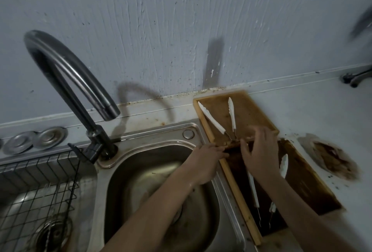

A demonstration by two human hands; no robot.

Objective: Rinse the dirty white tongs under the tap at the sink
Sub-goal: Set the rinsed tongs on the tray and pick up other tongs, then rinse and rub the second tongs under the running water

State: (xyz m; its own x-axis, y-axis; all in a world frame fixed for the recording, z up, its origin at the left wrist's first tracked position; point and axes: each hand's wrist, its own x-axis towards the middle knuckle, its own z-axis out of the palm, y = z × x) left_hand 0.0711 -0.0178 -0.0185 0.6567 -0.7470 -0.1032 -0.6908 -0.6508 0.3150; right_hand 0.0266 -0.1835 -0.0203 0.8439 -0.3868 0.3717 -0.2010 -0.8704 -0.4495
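A wooden tray (203, 118), stained dark brown inside, is lying on the pale table (314, 114) against the plastered wall (161, 20). Beside the tray's right edge, a brown smear (332, 157) is spreading over the table. A black wire rack (36, 195) is sitting in the left basin, above a round drain strainer (53, 233). Two round metal caps (34, 140) are resting side by side on the ledge behind it. At the far right, a metal fitting (354, 78) is lying by the wall.
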